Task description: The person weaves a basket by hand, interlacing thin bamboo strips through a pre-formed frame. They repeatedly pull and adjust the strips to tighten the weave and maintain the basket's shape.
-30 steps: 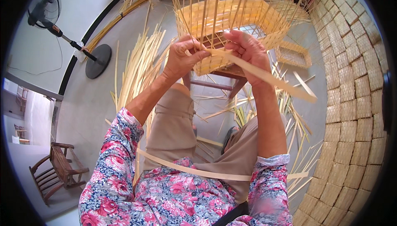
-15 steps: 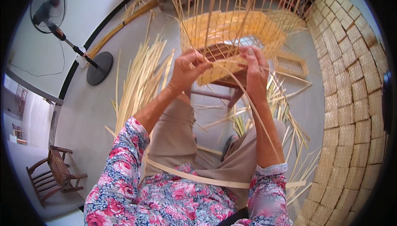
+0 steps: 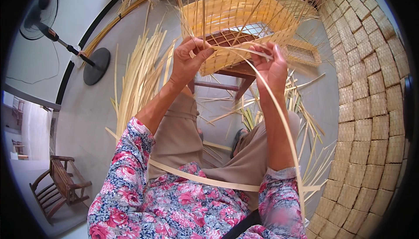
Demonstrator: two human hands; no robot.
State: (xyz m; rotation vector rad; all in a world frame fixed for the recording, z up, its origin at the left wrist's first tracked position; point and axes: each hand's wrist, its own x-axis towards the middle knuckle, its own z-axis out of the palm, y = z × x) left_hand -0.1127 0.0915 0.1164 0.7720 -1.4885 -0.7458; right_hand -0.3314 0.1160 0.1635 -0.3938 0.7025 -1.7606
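Observation:
A half-woven basket (image 3: 227,12) of yellowish bamboo-like strips, its tall stakes standing up, rests on a dark wooden stool (image 3: 238,72) in front of me. At its near left corner my left hand (image 3: 188,60) is closed, thumb and forefinger pinching a pale weaving strip by the upright stakes. My right hand (image 3: 271,66) is at the near right side, its fingers closed on a strip running along the near rim. A long pale weaving strip (image 3: 279,103) curves from the near rim over my right forearm. Another flat strip (image 3: 205,179) lies across my lap.
Loose strips (image 3: 137,77) lie in a heap on the left floor; more scraps (image 3: 305,121) lie at right. A small woven frame (image 3: 301,52) sits beyond my right hand. Stacked woven pieces (image 3: 362,108) line the right wall. A fan (image 3: 97,66) and wooden chair (image 3: 63,180) stand left.
My right hand has moved a little right, out from the basket's rim, and turned its palm more into view. The long strip has shifted outward along my right forearm. My left hand keeps its pinch.

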